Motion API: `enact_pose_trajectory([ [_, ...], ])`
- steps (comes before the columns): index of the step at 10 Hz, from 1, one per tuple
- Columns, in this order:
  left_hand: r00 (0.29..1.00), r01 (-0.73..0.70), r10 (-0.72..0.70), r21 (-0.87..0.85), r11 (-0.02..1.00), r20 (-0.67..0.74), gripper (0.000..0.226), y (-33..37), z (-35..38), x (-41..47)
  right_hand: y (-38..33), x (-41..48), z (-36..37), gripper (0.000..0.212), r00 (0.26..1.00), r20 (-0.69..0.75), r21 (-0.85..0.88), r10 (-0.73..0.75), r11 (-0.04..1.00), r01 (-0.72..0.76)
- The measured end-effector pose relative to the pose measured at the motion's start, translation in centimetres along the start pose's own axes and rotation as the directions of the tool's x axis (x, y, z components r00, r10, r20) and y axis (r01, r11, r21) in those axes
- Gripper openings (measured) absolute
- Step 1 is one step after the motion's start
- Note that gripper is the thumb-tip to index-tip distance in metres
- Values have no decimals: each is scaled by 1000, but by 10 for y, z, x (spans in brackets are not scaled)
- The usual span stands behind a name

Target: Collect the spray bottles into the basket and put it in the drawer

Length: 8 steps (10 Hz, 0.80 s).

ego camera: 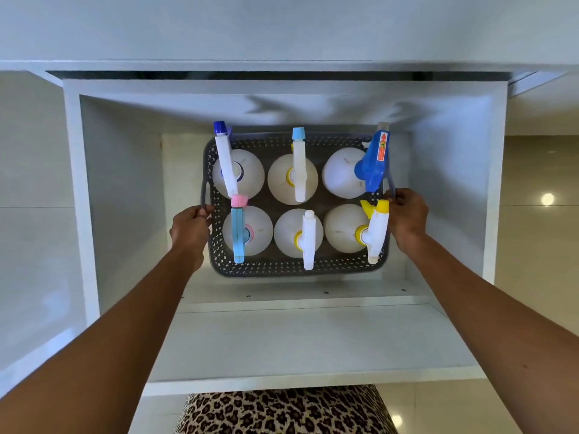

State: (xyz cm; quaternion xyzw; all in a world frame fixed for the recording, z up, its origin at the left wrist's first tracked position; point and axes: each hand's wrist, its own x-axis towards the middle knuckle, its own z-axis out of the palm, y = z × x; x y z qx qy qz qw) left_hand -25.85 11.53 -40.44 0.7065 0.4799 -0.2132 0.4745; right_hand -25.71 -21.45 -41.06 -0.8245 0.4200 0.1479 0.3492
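Note:
A dark grey perforated basket (282, 267) sits low inside the open white drawer (313, 339), seen from above. It holds several white spray bottles standing upright in two rows, among them one with a blue trigger head (374, 161) at the back right and one with a pink-tipped light-blue head (238, 227) at the front left. My left hand (191, 228) is shut on the basket's left handle. My right hand (407, 214) is shut on the right handle. I cannot tell whether the basket rests on the drawer floor or hangs just above it.
The drawer's white side walls (122, 198) stand close on both sides of the basket. A white counter edge (282, 65) overhangs the drawer's back. Glossy floor tiles (539, 214) show to the right. Leopard-print cloth (282, 411) is at the bottom edge.

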Motion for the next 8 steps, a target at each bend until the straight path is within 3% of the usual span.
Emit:
enact_pose_trajectory([
  [4,999,18,-20,54,998,49,30,1,-8,-6,-1,-9,-1,26,999,7,-64,-42,997,42],
  [7,997,55,-59,88,995,42,21,-8,-16,-59,-3,-55,-19,41,999,-2,50,-32,998,32],
  [8,998,-65,60,187,980,28,34,-18,-21,-100,-1,-86,-26,39,993,-46,118,-107,987,112],
])
